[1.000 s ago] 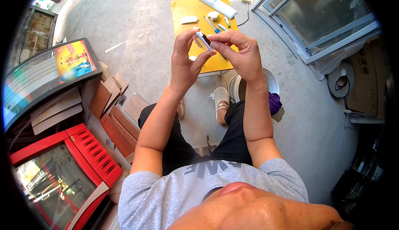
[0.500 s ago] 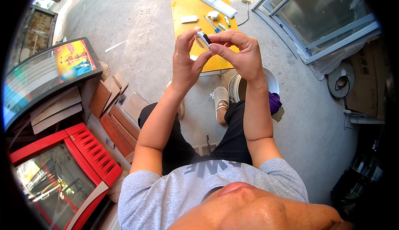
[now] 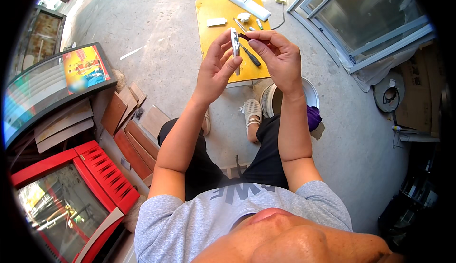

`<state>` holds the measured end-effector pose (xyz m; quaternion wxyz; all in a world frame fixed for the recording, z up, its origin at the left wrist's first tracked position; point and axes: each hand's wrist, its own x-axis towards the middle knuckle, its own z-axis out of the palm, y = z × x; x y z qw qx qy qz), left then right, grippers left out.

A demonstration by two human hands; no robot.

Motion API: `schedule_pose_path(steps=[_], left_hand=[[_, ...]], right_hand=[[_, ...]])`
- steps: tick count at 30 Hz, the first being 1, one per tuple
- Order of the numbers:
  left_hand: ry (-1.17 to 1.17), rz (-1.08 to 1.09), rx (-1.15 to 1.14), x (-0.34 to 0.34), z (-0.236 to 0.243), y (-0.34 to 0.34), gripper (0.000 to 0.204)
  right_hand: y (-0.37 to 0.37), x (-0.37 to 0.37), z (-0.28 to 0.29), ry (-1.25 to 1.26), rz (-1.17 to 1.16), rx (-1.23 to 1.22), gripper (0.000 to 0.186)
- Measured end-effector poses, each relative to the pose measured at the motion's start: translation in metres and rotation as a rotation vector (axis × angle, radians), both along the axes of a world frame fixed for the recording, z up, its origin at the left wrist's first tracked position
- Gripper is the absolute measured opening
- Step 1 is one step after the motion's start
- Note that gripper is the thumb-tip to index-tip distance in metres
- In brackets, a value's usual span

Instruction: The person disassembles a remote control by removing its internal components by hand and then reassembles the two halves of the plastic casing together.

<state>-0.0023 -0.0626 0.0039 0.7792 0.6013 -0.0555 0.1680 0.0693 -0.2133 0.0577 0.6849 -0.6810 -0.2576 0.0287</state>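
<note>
Between the thumb and fingertips of the left hand [image 3: 213, 70], parted only by its width, a slim white casing [image 3: 235, 44] is held above the yellow table [image 3: 205, 36], its long axis pointing away from the body. By the right hand [image 3: 281, 62], pinched closed, a small dark piece [image 3: 244, 37] is gripped just right of the casing's far end; whether the two touch cannot be told.

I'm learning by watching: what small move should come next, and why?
Probably ease the dark piece slightly away from the white case for a clear look: the right hand pinches it close beside the case in the left hand, and whether they touch is unclear.
</note>
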Motion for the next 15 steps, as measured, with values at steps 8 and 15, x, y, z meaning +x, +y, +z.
schedule_pose_path(steps=[8, 15], left_hand=[[0.24, -0.223, -0.336, -0.008, 0.018, -0.002, 0.055], [0.247, -0.225, -0.283, -0.008, 0.006, 0.001, 0.061]], right_hand=[[-0.003, 0.006, -0.001, -0.245, -0.022, -0.106, 0.018], [0.002, 0.003, 0.0, -0.388, -0.005, -0.15, 0.013]])
